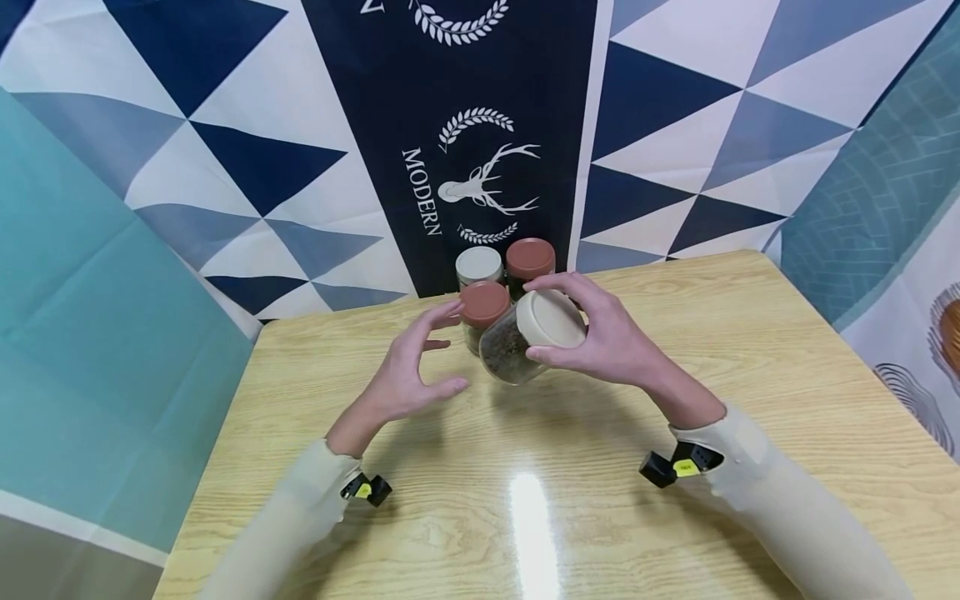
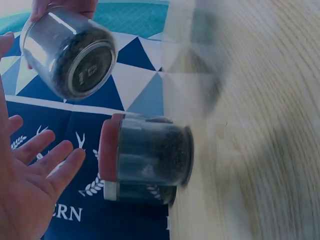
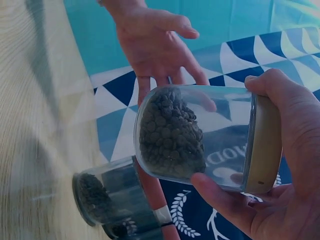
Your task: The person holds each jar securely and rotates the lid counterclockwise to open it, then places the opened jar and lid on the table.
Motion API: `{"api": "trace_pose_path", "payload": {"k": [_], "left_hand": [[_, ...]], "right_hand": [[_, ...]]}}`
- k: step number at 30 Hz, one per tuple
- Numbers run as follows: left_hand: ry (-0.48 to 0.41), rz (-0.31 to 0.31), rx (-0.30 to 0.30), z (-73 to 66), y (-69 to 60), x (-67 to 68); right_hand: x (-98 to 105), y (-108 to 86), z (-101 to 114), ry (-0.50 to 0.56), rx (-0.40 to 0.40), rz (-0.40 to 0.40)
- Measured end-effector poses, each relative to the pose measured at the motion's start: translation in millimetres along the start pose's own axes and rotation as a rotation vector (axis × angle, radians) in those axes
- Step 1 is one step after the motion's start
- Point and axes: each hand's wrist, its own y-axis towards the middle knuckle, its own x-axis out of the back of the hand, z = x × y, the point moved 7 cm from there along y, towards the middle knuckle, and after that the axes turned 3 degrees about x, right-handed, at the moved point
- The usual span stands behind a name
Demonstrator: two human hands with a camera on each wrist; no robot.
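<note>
My right hand (image 1: pixel 600 329) grips a clear jar (image 3: pixel 170 132) by its cream lid (image 1: pixel 553 318), holding it tilted above the table. Dark, round, flat pieces lie heaped toward the jar's base. To the left, my left hand (image 1: pixel 408 367) is spread with its palm turned toward the jars and nothing in it. A jar with a red lid (image 1: pixel 484 303) stands just beyond its fingertips, partly covered by the tilted jar. Behind are a second red-lidded jar (image 1: pixel 531 258) and a white-lidded jar (image 1: pixel 480 265), both largely hidden in the head view.
The jars stand at the back edge of a light wood table (image 1: pixel 450 500). A patterned cloth (image 1: pixel 480 125) with a deer-head print hangs right behind them. Teal cloth (image 1: pixel 97 317) hangs at the left side. Each sleeve carries a small black wrist camera (image 1: pixel 678 467).
</note>
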Motion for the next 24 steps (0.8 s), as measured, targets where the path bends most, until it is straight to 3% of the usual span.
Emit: {"api": "trace_pose_path", "payload": {"k": [12, 24], "left_hand": [[-0.056, 0.027, -0.002, -1.7, 10.2, -21.7], [-0.043, -0.004, 0.007, -0.1, 17.8, -41.0]], "right_hand": [[-3, 0.1, 1, 0.01, 0.01, -0.001], [-6, -1.3, 2, -0.005, 0.01, 0.001]]}}
